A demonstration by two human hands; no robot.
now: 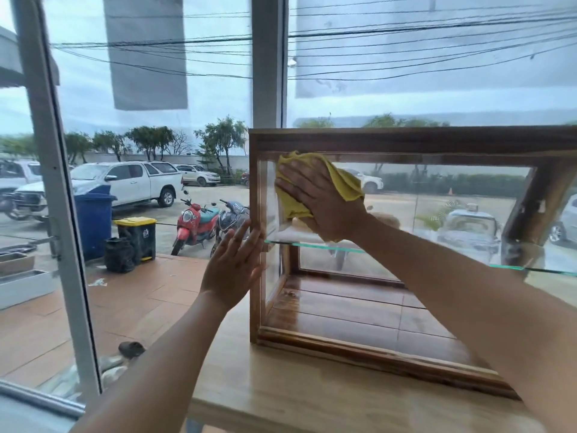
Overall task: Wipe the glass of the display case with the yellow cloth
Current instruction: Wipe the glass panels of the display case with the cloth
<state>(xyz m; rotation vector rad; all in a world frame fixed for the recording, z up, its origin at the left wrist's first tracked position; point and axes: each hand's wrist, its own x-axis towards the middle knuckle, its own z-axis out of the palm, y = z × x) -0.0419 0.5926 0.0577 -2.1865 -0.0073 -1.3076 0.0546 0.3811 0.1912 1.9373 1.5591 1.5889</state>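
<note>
A wooden-framed glass display case (406, 142) stands on a pale wooden counter (296, 398) by a large window. My right hand (321, 201) reaches inside the case and presses the crumpled yellow cloth (345, 182) flat against the upper part of the left glass pane. My left hand (232, 264) lies flat, fingers together and pointing up, against the outside of the case's front left corner post. A glass shelf (315, 246) crosses the case at mid-height, just under my right wrist.
The window (156, 151) rises directly behind and left of the case, with a white frame post (268, 73) behind it. Outside are parked cars, scooters and bins. The case's open hinged door frame (543, 201) leans at the right.
</note>
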